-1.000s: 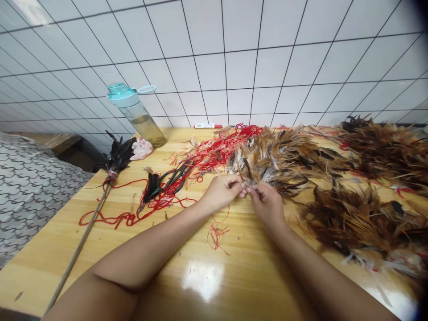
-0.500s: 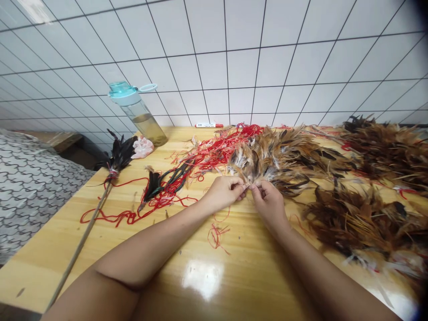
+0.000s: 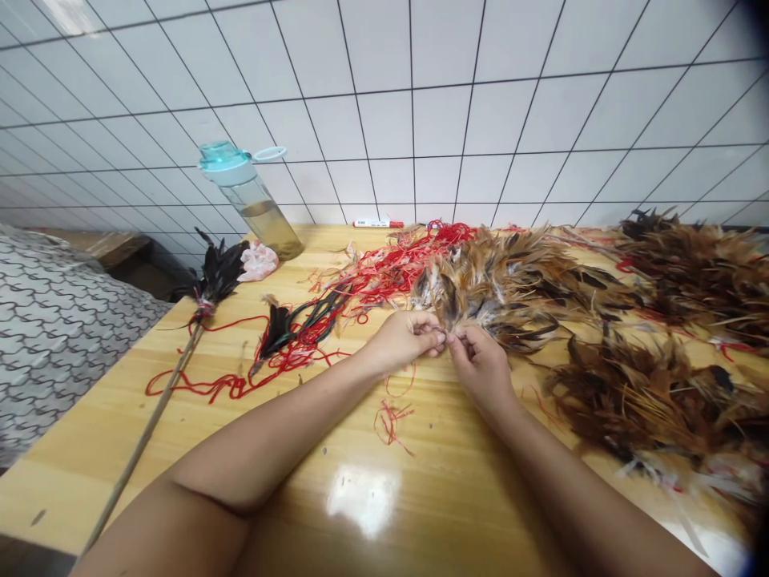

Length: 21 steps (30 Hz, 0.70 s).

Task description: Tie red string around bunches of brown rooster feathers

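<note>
My left hand (image 3: 412, 336) and my right hand (image 3: 481, 358) meet fingertip to fingertip over the wooden table. Both are closed in a pinch on the pale lower end of a small brown feather (image 3: 448, 300), which stands up just beyond the fingers. Whether a thread is also between the fingertips cannot be made out. Right behind the hands spreads a pile of brown and tan feathers (image 3: 534, 268). A thin red thread (image 3: 393, 421) lies tangled on the table below my left hand.
At left, a stick (image 3: 141, 441) carries black feathers (image 3: 219, 268). Dark scissors (image 3: 324, 316) lie among red strings (image 3: 384, 272). A bottle (image 3: 264, 208) and a red-and-white marker (image 3: 378, 223) are near the tiled wall. More feather bundles (image 3: 661, 393) cover the right side.
The fingers of my left hand have shifted slightly at the pinch, and the feather stands a little more upright. The view has moved slightly; the rest looks the same.
</note>
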Each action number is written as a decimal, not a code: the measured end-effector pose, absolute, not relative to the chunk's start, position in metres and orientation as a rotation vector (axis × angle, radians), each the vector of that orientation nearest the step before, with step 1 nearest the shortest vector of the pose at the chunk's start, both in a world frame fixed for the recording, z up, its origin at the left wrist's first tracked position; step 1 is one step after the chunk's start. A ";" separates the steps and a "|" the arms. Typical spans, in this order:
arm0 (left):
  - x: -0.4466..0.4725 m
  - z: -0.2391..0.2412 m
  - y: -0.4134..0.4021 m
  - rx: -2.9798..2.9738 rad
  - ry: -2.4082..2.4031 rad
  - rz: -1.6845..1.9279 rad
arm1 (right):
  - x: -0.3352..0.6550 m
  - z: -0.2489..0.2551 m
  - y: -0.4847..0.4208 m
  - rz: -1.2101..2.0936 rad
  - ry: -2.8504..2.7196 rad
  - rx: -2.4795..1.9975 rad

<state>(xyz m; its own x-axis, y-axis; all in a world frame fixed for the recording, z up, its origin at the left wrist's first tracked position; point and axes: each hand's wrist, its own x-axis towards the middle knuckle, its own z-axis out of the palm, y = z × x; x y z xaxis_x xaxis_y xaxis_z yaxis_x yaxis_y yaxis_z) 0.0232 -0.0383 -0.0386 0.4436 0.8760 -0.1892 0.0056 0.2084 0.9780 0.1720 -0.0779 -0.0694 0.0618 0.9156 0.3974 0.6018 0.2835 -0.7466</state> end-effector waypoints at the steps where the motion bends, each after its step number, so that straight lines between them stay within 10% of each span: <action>1: 0.023 -0.037 -0.039 1.181 0.920 0.746 | 0.172 -0.069 -0.077 0.471 -1.617 -1.414; 21: 0.021 -0.036 -0.037 1.277 0.947 0.813 | 0.172 -0.060 -0.078 0.809 -1.391 -1.351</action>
<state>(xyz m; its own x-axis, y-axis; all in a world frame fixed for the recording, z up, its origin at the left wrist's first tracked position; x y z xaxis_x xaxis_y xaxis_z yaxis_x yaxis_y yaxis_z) 0.0215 -0.0370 -0.0357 0.4072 0.9050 -0.1233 0.0155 0.1281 0.9916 0.1724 -0.0776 -0.0603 0.1172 0.9731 0.1981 0.3088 0.1539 -0.9386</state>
